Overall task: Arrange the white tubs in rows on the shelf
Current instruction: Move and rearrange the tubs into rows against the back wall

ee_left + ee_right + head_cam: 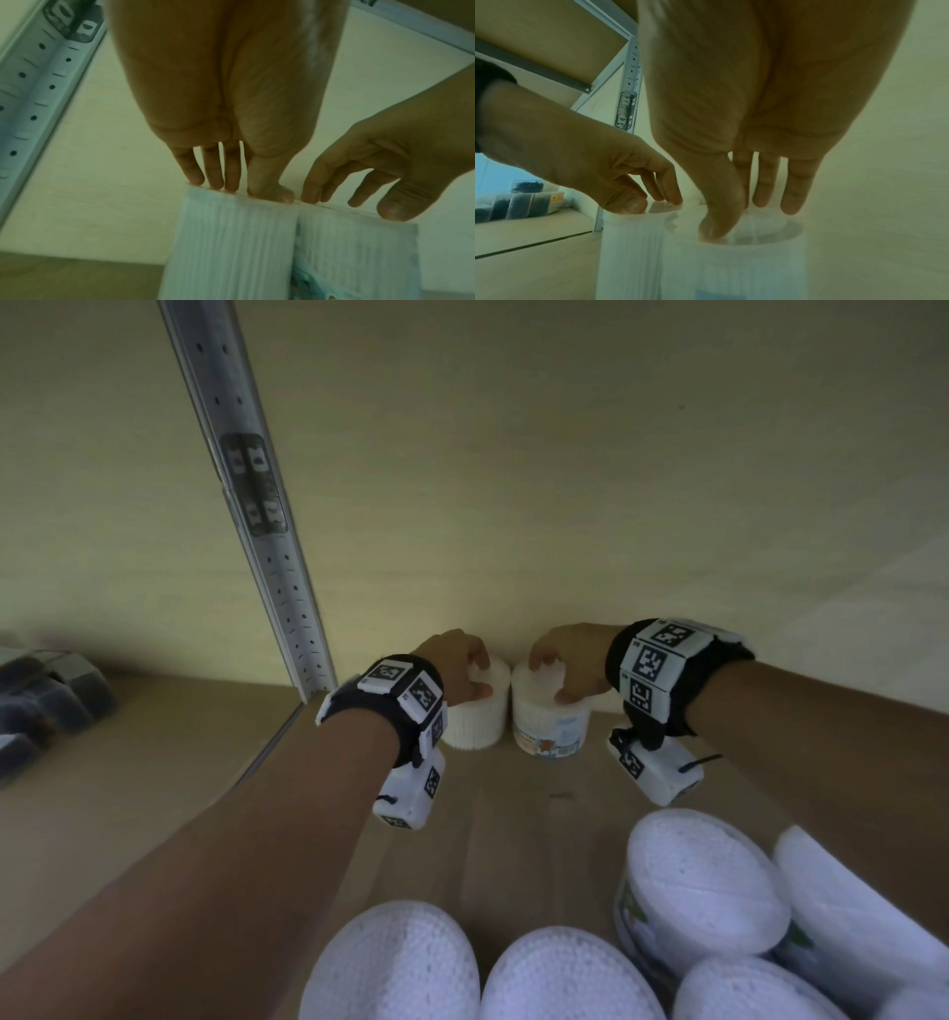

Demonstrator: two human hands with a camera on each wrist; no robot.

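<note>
**Two hands set the first pair of tubs at the back of the shelf**

The left hand (458, 666) grasps from above the lid of a ribbed white plastic tub (477, 717), fingertips (215, 182) on the rim. The right hand (567, 662) grasps in the same way the lid of a second white tub with a blue printed label (550, 721). The two tubs stand upright, side by side and touching, against the pale back wall (565, 480) on the tan wooden shelf board (503, 793), near the perforated grey metal upright (267, 546).

This looks like the placing step, starting the back row. Next, both hands would need to let go and reach for the cluster of white dimpled-lid tubs (698, 875) at the near edge, setting each one close beside this pair to keep the row straight.
</note>
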